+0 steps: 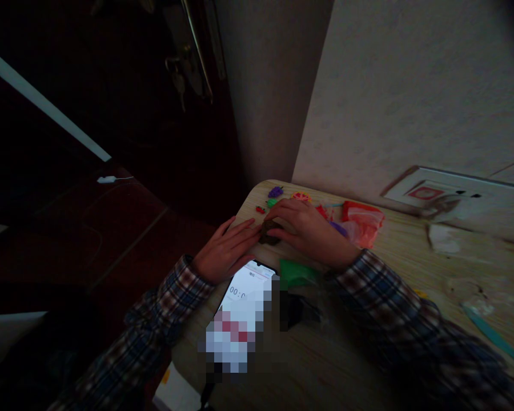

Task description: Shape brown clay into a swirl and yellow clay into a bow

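A small dark brown lump point(270, 233), which looks like modelling clay, rests on the table between my hands. My right hand point(297, 225) curves over it, with fingers and thumb bent around its sides. From the left, my left hand point(231, 251) reaches in with fingers stretched out, their tips beside or touching the lump. Just beyond the fingers lie small shaped pieces: a purple bunch of grapes point(276, 192), a red piece point(260, 210), a green piece point(272, 202) and a round red-and-yellow slice point(301, 197), partly covered by my right hand.
A lit phone point(244, 302) showing a timer lies nearer me. A green packet point(297, 273) sits under my right forearm. Red bags point(364, 220) lie by the wall, below a socket plate point(449, 194). A teal strip point(497, 337) is at right. The table's left edge drops to the floor.
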A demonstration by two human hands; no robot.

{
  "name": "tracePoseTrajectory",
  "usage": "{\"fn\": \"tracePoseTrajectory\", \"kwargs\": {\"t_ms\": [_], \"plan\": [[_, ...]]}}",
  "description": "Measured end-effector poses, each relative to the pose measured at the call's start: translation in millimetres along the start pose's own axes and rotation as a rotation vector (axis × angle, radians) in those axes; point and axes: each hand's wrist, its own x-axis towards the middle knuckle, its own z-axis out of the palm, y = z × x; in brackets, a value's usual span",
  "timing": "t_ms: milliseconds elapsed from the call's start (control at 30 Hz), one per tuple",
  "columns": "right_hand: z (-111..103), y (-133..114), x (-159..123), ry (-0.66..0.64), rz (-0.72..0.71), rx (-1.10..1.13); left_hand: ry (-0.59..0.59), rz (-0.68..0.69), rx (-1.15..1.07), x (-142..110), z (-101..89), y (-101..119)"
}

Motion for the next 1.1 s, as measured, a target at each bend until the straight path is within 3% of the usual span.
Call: {"fn": "tracePoseTrajectory", "kwargs": {"t_ms": [167,333,667,867,1100], "plan": [[-1.4,5.6,2.9,-0.074,0.042,0.131,0.082,-0.008,-0.028,-2.9,-1.5,-1.4],[0.3,6.3,3.9,-0.075,0.061,0.164,0.040,-0.001,-0.021,-1.4,-0.7,-0.8],[-0.8,11.6,-10.7,-0.020,0.061,0.049,0.082,-0.006,-0.008,-1.5,-3.0,1.9],[-3.3,13.6,-16.6,-0.127,-0.044,-0.079,0.048,0.009,-0.037,1.2,-2.1,2.6],[-9.6,4.6,-29.4,-0.084,-0.005,-0.132,0.080,-0.014,-0.085,-1.5,-0.1,0.5]]}}
